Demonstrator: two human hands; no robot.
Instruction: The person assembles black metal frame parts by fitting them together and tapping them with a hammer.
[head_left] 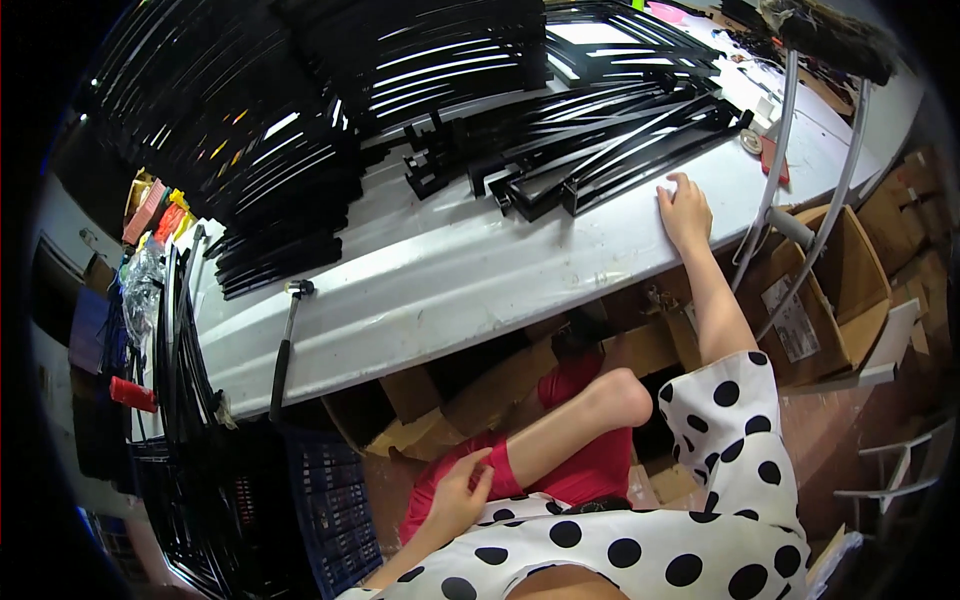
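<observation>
My right hand (687,212) rests on the white table (440,305) near its right end. Its fingers are loosely bent and apart, with nothing in them. Just beyond it lie loose black strips (650,150) in a crossed pile, some joined at a corner; the hand does not touch them. My left hand (462,492) lies on my lap against the red shorts (590,465), its fingers relaxed and holding nothing. A hammer (285,345) with a black grip lies at the left of the table, its handle reaching past the front edge.
Large stacks of black strips (280,180) cover the far and left side. At the right stand a metal-legged stand (785,150) and an open cardboard box (850,290). A blue crate (335,500) sits below the table at left. A red item (774,160) lies near the right end.
</observation>
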